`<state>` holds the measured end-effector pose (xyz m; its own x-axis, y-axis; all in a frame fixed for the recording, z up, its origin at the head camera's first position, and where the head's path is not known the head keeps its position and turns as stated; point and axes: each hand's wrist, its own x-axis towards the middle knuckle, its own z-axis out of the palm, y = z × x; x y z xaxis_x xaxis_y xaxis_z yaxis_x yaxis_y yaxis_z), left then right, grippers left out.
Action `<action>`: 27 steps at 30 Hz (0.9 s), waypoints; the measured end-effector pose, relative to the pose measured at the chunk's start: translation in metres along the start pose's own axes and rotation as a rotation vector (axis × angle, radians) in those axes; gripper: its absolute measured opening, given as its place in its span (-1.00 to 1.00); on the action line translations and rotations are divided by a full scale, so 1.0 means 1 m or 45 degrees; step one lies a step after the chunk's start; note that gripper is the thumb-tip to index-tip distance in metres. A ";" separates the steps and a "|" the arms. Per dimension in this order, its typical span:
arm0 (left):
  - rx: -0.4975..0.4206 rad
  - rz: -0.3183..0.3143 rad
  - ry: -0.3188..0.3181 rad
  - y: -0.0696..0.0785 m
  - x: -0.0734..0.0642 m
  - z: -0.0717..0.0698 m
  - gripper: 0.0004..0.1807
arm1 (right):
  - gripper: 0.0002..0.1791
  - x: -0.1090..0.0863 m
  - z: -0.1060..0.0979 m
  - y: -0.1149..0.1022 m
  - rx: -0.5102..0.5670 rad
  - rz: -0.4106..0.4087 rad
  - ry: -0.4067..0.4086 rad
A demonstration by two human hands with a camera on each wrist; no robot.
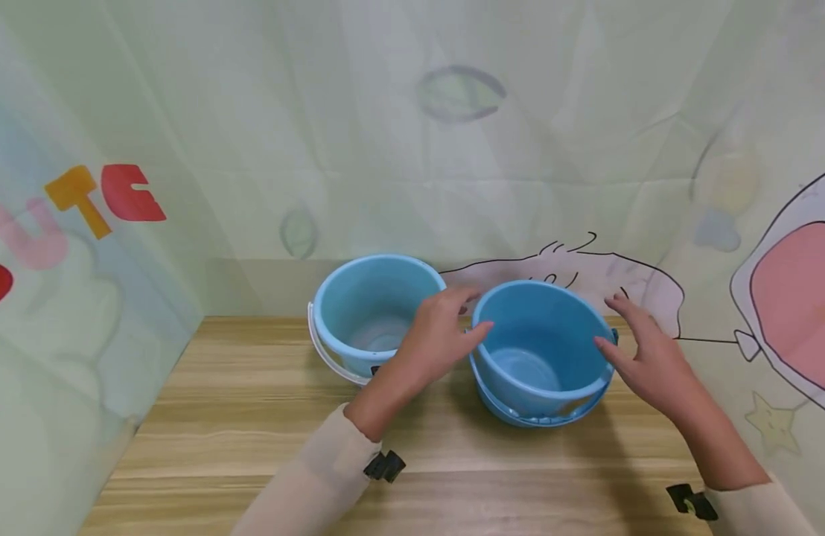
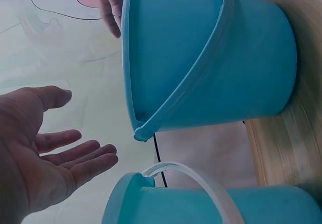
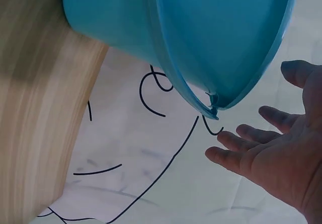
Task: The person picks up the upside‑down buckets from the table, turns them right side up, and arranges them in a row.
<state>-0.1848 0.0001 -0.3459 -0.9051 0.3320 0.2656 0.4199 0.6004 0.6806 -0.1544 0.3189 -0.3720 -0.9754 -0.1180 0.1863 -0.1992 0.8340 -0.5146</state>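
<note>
A blue bucket (image 1: 546, 324) with a blue handle stands upright on the wooden table, its handle folded down along the front. To its left is a lighter blue bucket (image 1: 365, 305) with a white handle, also lowered. My left hand (image 1: 439, 335) is by the near left rim of the blue bucket, partly in front of the lighter one. Its fingers are spread, and the left wrist view shows this hand (image 2: 45, 158) apart from both buckets. On the other side, my right hand (image 1: 654, 365) has its fingers extended beside the rim. A gap separates that hand (image 3: 282, 153) from the bucket in the right wrist view.
The wooden table (image 1: 252, 432) reaches back to a pale printed curtain (image 1: 359, 149) hanging close behind both buckets. More curtain closes in on the left and right. Black straps (image 1: 386, 467) are at the sleeve cuffs.
</note>
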 end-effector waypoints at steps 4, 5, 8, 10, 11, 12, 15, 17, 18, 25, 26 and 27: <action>0.002 0.030 0.017 0.001 -0.009 0.000 -0.31 | -0.05 -0.010 0.005 0.002 0.017 -0.032 0.018; -0.003 0.044 0.025 0.001 -0.011 0.000 -0.28 | -0.03 -0.012 0.005 0.002 0.018 -0.033 0.020; -0.010 0.089 0.052 0.000 -0.016 0.001 -0.24 | 0.01 -0.016 0.008 0.004 0.028 -0.027 0.029; -0.011 0.115 0.056 -0.001 -0.020 0.003 -0.22 | 0.01 -0.019 0.009 0.006 0.064 -0.026 0.032; -0.011 0.121 0.053 -0.002 -0.022 0.003 -0.21 | 0.00 -0.021 0.009 0.007 0.095 -0.026 0.032; -0.011 0.126 0.052 -0.002 -0.024 0.004 -0.20 | -0.01 -0.022 0.010 0.009 0.128 -0.027 0.033; -0.015 0.120 0.032 -0.003 -0.029 0.008 -0.18 | -0.02 -0.026 0.012 0.012 0.231 -0.030 0.032; -0.019 0.096 0.020 -0.004 -0.032 0.012 -0.17 | -0.04 -0.028 0.013 0.014 0.287 -0.024 0.027; -0.022 0.086 0.019 -0.005 -0.033 0.014 -0.17 | -0.04 -0.029 0.014 0.014 0.302 -0.018 0.026; -0.029 -0.002 0.066 -0.003 -0.038 0.028 -0.18 | -0.05 -0.031 0.015 0.013 0.360 0.051 -0.020; -0.037 -0.018 0.068 -0.003 -0.038 0.029 -0.18 | -0.05 -0.031 0.015 0.013 0.369 0.063 -0.032; -0.045 -0.034 0.069 -0.002 -0.038 0.031 -0.19 | -0.06 -0.031 0.016 0.013 0.376 0.070 -0.043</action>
<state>-0.1490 0.0083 -0.3787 -0.9188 0.2753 0.2828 0.3935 0.5822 0.7115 -0.1283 0.3252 -0.3976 -0.9871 -0.0991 0.1258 -0.1599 0.6471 -0.7454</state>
